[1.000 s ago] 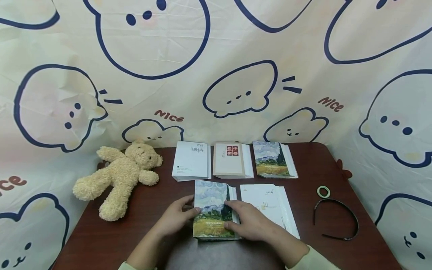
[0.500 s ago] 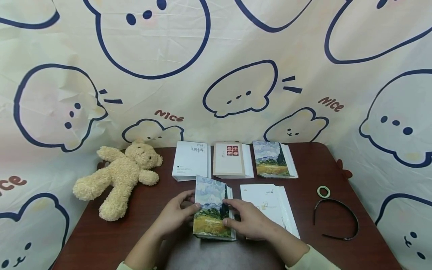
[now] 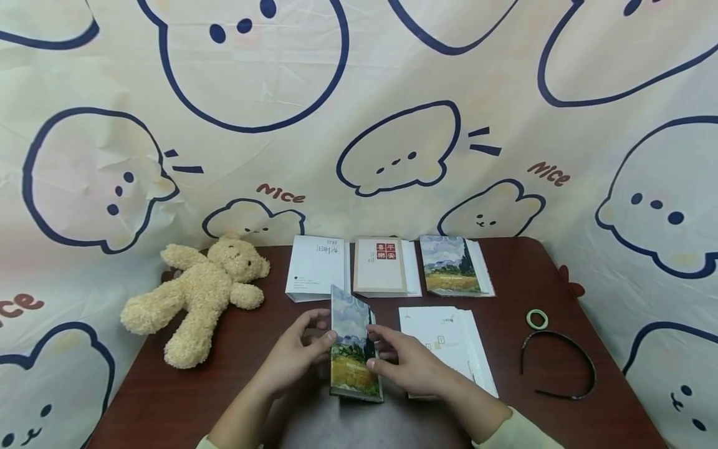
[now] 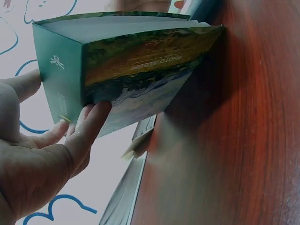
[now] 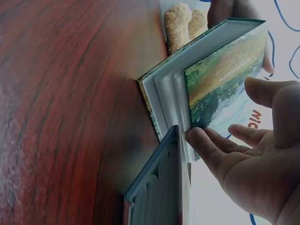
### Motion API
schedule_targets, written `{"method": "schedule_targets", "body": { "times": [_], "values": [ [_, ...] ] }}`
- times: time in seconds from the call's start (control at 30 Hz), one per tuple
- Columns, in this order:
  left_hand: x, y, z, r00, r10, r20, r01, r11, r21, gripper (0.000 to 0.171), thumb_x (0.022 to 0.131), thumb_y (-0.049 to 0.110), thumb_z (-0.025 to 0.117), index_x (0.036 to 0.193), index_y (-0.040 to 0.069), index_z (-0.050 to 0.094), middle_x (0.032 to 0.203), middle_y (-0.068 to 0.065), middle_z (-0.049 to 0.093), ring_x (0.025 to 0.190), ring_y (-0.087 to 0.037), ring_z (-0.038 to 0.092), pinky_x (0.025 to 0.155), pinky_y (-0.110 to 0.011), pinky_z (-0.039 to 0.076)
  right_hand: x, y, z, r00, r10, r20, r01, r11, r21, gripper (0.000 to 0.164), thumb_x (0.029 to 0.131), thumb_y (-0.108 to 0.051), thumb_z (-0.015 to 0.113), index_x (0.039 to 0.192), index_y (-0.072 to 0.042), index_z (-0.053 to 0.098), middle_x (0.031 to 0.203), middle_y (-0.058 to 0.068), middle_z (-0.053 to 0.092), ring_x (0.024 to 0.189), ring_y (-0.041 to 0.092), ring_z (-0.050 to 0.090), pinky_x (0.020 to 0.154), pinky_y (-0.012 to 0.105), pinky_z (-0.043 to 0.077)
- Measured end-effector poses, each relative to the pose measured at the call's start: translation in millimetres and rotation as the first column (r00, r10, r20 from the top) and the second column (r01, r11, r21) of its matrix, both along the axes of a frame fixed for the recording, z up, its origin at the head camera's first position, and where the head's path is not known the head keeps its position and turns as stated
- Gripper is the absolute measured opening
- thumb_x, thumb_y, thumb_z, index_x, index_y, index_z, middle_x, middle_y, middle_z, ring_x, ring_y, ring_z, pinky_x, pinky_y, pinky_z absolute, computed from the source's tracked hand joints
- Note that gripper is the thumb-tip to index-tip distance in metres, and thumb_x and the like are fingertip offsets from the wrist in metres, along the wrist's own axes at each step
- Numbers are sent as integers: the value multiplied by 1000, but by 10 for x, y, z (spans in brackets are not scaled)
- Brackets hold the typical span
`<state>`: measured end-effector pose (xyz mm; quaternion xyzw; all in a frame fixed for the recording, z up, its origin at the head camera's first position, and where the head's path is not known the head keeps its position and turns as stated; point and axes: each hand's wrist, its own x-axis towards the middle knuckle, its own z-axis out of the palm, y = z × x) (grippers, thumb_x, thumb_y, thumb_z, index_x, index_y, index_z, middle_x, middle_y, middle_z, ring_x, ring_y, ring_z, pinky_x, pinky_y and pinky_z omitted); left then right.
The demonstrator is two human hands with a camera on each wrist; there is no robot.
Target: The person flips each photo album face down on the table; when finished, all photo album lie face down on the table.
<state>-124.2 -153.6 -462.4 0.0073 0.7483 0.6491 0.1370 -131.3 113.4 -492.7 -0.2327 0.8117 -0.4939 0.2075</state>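
A photo album (image 3: 354, 349) with a painted landscape cover stands tilted between both hands, its spine side raised toward the left. My left hand (image 3: 297, 355) grips it by the spine; in the left wrist view the green spine (image 4: 61, 70) faces that palm, thumb on one cover and fingers on the other. The right hand (image 3: 412, 362) holds the opposite edge, thumb over the front cover and fingertips at the cover's edge. In the right wrist view, white pages (image 5: 171, 93) show between slightly parted covers. Just right of it lies a white album (image 3: 434, 327), partly hidden by the right forearm.
Along the back of the brown table (image 3: 269, 380) lie a white album (image 3: 316, 265), a beige album with red characters (image 3: 379, 274) and another landscape album (image 3: 450, 268). A teddy bear (image 3: 202, 290) lies left; a green ring (image 3: 537, 319) and black headband (image 3: 589, 358) lie right.
The landscape album has tipped from nearly flat to steeply tilted, its spine side rising and shifting slightly right. Both hands have moved with it, the left rising most.
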Motion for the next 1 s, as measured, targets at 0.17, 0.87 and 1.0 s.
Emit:
{"method": "schedule_targets", "body": {
  "times": [0.17,0.87,1.0],
  "values": [
    [4,19,30,1000,-6,-22,6,999,32,52,101,25,71,147,10,52,142,-21,51,117,-33,62,91,-49,59,-5,-26,13,1000,-20,13,20,1000,-17,61,106,-36,61,160,-19,39,149,8,55,128,24,61,103,38,53],
    [1,5,-46,993,-89,-78,97,989,113,46,105,14,62,150,9,51,147,-20,53,123,-31,62,97,-44,57,59,-73,112,995,-12,102,31,983,-183,55,111,-34,50,160,-12,37,147,13,53,123,25,63,96,35,56],
    [-3,33,-59,991,-88,-100,96,992,78,50,101,5,65,148,11,52,146,-17,53,114,-29,67,94,-41,57,61,-51,172,991,-7,136,42,965,-258,55,111,-29,49,160,-9,35,148,18,51,119,27,66,98,44,56]
  ]
}}
